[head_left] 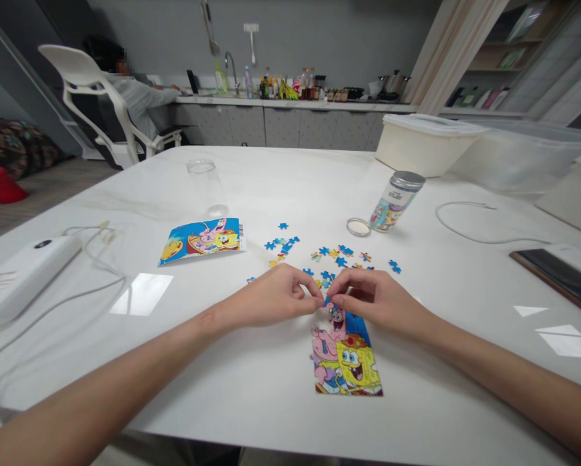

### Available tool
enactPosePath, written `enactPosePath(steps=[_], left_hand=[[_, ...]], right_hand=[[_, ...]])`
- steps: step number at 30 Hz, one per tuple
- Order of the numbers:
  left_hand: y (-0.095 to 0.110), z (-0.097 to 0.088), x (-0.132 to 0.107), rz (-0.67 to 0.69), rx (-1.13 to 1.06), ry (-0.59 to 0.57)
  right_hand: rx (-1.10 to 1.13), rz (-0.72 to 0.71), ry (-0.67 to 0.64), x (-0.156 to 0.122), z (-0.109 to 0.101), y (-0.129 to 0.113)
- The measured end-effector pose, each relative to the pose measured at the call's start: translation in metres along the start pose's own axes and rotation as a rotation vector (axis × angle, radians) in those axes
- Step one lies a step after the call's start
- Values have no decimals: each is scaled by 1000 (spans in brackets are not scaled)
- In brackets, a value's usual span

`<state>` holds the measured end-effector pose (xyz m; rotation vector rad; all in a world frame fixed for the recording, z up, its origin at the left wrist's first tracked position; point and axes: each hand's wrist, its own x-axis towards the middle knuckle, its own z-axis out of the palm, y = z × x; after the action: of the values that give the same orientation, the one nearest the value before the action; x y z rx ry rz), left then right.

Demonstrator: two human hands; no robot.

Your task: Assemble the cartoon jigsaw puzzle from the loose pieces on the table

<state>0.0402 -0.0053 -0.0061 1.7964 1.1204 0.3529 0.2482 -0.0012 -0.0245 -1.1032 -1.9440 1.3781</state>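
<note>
A partly joined jigsaw puzzle (353, 362) lies flat on the white table in front of me, showing a yellow square cartoon figure and a pink one. At its upper left edge, a small blue puzzle piece (327, 301) sits between my fingertips. My left hand (285, 294) pinches it from the left, thumb and forefinger together. From the other side my right hand (372, 294) grips it too, its fingers curled over the puzzle's top edge and hiding part of it. Just beyond both hands, several loose puzzle pieces (340, 261) are scattered, mostly blue, some yellow.
A picture sheet (203, 239) lies left of the loose pieces, with a clear jar (208, 188) behind. A printed canister (396, 202) and round lid (358, 226) stand right. Farther out are a white power strip (23, 275), a phone (557, 278), storage boxes (426, 145) and a seated person (142, 100).
</note>
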Motion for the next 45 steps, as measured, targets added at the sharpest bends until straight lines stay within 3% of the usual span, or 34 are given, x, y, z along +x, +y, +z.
enactPosePath(steps=[37,45], left_hand=[[-6,0,2,22,-72,-3],[-4,0,2,21,-70,-1]], right_hand=[[112,61,-59,-1,1,1],[10,31,-7,-1,2,-2]])
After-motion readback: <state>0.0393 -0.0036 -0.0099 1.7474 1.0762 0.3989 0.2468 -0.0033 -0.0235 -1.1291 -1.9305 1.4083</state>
